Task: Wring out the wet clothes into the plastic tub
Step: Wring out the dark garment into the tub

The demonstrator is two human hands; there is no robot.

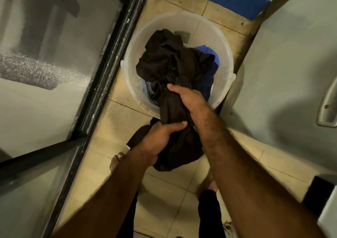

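Observation:
A round translucent plastic tub (pixel 223 42) stands on the tiled floor ahead of me. A dark brown garment (pixel 164 61) spills out of it toward me in a twisted rope. My right hand (pixel 189 99) is closed around the twist just above the tub's near rim. My left hand (pixel 162 137) grips the same garment lower down, nearer my body, with the loose end bunched beneath it. Blue clothes (pixel 206 79) lie in the tub beside and under the brown one.
A frosted glass door with a black frame (pixel 102 84) runs along the left. A white door with a handle (pixel 326 106) stands on the right. My bare feet (pixel 116 163) are on the beige tiles (pixel 116 121) just behind the tub.

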